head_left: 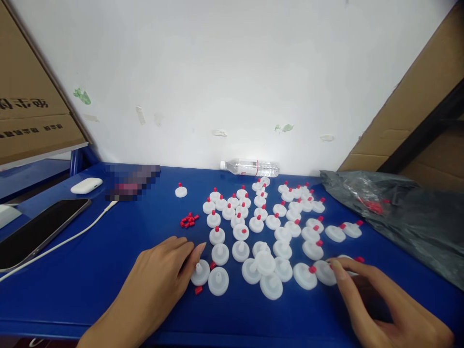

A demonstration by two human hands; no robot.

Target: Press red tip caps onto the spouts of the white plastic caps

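Observation:
Many white round plastic caps (261,217) lie spread over the blue table (108,270), most with a small red plug on the spout, several near the front without one. My left hand (159,275) rests palm down, fingers stretched flat, its fingertips touching an unplugged cap (200,273). A loose red plug (198,290) lies just beside it. My right hand (377,304) lies at the front right, fingers curled, its fingertips on a white cap (325,272) next to a red plug (359,259). A small heap of red plugs (189,220) sits left of the caps.
A dark plastic bag (398,212) with red pieces lies at the right. A water bottle (250,167) lies on its side against the wall. A phone (36,232) with a white cable, and a white earbud case (86,185), sit at the left. Cardboard boxes (29,111) flank both sides.

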